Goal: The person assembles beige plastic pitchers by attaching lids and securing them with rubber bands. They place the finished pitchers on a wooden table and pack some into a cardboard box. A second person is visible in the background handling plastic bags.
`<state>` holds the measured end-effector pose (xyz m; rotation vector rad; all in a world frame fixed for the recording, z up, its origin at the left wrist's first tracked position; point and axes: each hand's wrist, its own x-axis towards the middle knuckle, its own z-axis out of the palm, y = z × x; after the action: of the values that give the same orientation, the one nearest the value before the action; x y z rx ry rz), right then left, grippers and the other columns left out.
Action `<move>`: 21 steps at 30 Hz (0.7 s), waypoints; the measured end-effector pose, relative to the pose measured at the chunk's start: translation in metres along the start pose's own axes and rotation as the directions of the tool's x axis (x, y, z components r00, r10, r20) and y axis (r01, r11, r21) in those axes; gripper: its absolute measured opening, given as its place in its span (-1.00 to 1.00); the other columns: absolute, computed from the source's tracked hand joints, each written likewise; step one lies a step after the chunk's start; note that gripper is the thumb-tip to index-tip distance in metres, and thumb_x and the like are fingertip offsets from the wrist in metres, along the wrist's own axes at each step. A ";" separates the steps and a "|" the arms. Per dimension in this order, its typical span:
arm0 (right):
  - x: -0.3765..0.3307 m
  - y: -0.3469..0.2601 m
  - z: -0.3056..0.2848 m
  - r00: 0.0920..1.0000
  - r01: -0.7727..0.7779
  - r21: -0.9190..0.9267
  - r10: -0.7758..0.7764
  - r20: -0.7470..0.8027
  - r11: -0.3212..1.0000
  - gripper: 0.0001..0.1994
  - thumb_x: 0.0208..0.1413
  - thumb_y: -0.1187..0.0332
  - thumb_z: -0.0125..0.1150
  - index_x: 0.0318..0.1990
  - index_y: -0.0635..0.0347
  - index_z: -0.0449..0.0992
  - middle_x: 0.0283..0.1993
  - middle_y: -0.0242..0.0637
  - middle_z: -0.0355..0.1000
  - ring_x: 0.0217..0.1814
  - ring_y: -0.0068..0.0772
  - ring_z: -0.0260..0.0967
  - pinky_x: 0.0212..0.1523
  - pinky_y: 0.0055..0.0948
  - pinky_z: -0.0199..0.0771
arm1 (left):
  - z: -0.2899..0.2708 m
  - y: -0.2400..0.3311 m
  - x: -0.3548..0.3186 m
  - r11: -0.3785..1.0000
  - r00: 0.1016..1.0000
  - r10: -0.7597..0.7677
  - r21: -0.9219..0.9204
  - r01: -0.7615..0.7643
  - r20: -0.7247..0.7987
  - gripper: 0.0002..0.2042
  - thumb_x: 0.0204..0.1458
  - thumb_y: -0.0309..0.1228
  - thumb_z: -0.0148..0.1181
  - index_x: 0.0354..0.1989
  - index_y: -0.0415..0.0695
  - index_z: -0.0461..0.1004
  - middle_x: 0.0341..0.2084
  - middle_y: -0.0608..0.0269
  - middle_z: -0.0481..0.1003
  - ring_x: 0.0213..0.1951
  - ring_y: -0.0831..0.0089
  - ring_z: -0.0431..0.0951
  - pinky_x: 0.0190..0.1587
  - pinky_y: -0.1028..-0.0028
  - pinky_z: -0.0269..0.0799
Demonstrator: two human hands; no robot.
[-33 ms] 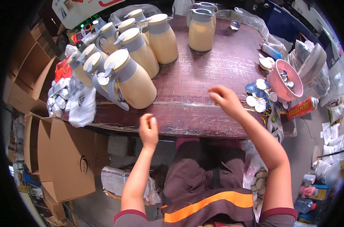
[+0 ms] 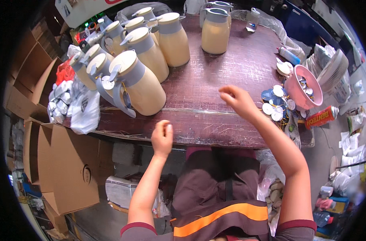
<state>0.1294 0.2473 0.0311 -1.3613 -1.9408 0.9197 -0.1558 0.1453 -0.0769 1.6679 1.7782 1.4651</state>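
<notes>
My left hand (image 2: 162,138) hovers at the table's near edge, its fingers loosely curled, with a small gap to the thumb and nothing visible in it. Above the table, my right hand (image 2: 236,99) points left, thumb and forefinger apart, and I see nothing held. Nearest to the left hand stands a cream jug (image 2: 144,94) with a grey collar, lid and handle; a round white tag hangs by it. Several similar lidded jugs (image 2: 173,46) crowd behind it. To the right of my right hand lies a pile of round white and dark blue tags (image 2: 277,102) with yellow strings.
A jug without a lid (image 2: 215,36) stands at the back, another behind it. On the right are a pink basin (image 2: 299,98) with tags, a red spray can (image 2: 321,117), a blue-and-white can (image 2: 289,56) and a fan (image 2: 332,70). Left of the dark red table (image 2: 203,86) is a cardboard box (image 2: 68,168).
My left hand has shifted slightly right, and its thumb and fingers show a little more apart. My right hand has moved slightly left and up. The whole view has shifted a little.
</notes>
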 end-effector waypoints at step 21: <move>0.238 0.031 -0.097 0.904 0.146 -0.416 -0.292 -0.312 0.898 -0.60 -0.06 0.03 0.24 -0.19 0.14 0.61 -0.15 -0.06 0.49 -0.24 -0.10 0.49 -0.20 -0.25 0.42 | 0.028 0.004 0.013 0.884 0.967 0.186 0.401 -0.242 0.173 -0.92 -0.09 -0.43 0.15 -0.39 -0.05 0.44 -0.65 0.32 0.41 -0.53 0.28 0.43 -0.39 0.31 0.24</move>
<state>0.1505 0.5002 0.0811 -1.3615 -1.9823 0.1520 -0.1354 0.1690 -0.0804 2.1780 1.9885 1.0640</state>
